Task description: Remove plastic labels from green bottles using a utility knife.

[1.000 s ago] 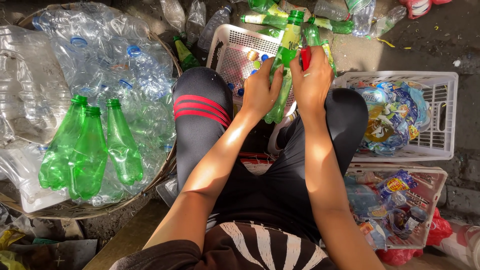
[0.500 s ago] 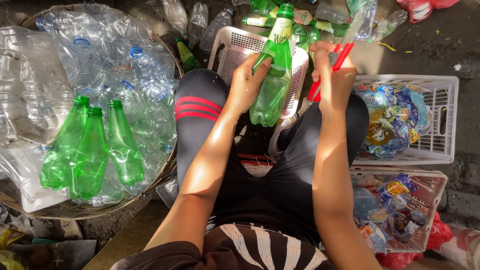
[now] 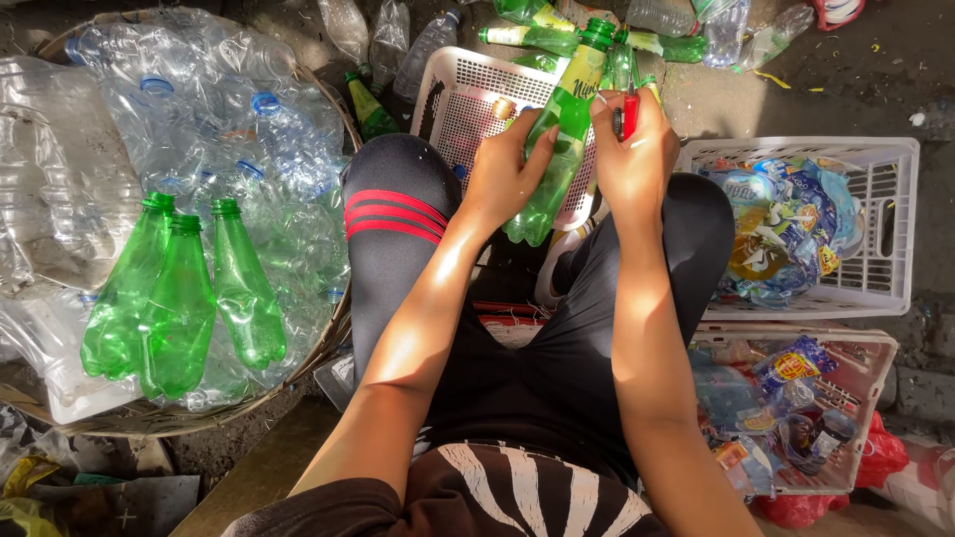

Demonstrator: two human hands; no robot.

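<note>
Gripping green bottle (image 3: 555, 139) with left hand (image 3: 507, 174); right hand (image 3: 632, 149) fingers pinching red cutter (image 3: 629, 114); blade slipping toward left fingers looks the likely risk.

Held bottle (image 3: 557, 139) green, yellow label; cutter (image 3: 629, 114) red; crate (image 3: 468, 104) white; leggings (image 3: 393, 214) black, red stripes.

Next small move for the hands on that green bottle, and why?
Probably draw the red-handled cutter in the right hand down the label. The left hand holds the green bottle upright with its label on, while the three green bottles in the round basket are bare and the white crate holds loose wrappers.
</note>
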